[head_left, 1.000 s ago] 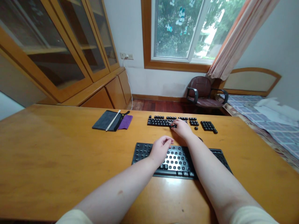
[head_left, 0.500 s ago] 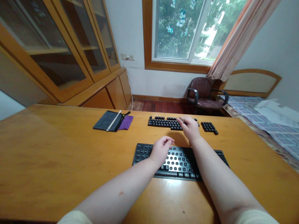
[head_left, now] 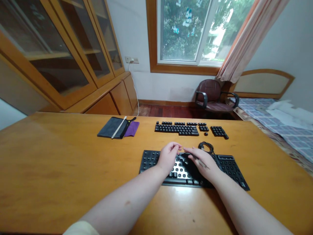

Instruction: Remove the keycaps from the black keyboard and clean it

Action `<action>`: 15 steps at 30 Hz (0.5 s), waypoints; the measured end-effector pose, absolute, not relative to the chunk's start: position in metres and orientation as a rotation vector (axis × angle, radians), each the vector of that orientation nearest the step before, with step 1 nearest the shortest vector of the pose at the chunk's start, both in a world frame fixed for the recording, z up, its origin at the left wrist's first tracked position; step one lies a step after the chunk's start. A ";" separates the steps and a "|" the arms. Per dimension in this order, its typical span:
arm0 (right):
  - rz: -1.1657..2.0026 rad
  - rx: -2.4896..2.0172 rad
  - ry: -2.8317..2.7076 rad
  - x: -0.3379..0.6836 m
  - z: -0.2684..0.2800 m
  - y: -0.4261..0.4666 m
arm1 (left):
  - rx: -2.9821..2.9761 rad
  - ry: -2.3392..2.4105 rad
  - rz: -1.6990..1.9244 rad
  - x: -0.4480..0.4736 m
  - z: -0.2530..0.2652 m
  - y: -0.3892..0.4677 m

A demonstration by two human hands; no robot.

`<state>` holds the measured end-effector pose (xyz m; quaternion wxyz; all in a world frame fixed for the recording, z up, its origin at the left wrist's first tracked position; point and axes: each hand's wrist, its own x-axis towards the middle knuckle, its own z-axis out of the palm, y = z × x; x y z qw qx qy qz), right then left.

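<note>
While the right hand [head_left: 207, 160] loosely grips a slim tool [head_left: 200, 162], the left hand [head_left: 168, 156] curls over the keyboard [head_left: 231, 167], contents undeterminable; keycaps [head_left: 171, 129] line the surface [head_left: 73, 163]'s far edge.

Right hand [head_left: 205, 162] with thin tool [head_left: 200, 161] moved from keycaps [head_left: 176, 129] near frame center to over keyboard [head_left: 180, 172], lower center, uncovering coiled cable [head_left: 208, 144].

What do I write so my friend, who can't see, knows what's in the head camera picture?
The left hand and the right hand are close together over a mostly stripped black keyboard; the right seems to hold a thin tool. Beyond the keyboard, loose keycaps lie in rows on a wooden desk, near a coiled cable.
</note>
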<state>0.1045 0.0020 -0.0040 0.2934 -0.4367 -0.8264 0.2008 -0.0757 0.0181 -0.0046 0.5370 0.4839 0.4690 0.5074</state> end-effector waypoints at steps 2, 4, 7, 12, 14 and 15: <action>0.571 -1.132 -2.344 0.099 -0.004 0.003 | 1.127 1.122 1.235 -0.077 -0.005 0.018; 0.578 -1.151 -2.428 0.092 -0.007 0.003 | 1.108 1.141 1.270 -0.078 -0.005 0.019; 0.525 -1.199 -2.475 0.087 -0.014 0.002 | 1.093 1.163 1.288 -0.079 -0.004 0.018; 0.627 -1.110 -2.464 0.092 -0.012 0.011 | 1.128 1.159 1.254 -0.079 -0.001 0.014; 0.686 -1.111 -2.453 0.097 -0.009 0.014 | 1.179 1.149 1.248 -0.079 -0.001 0.013; 0.709 -1.128 -2.450 0.100 -0.009 0.016 | 1.197 1.146 1.247 -0.079 0.000 0.012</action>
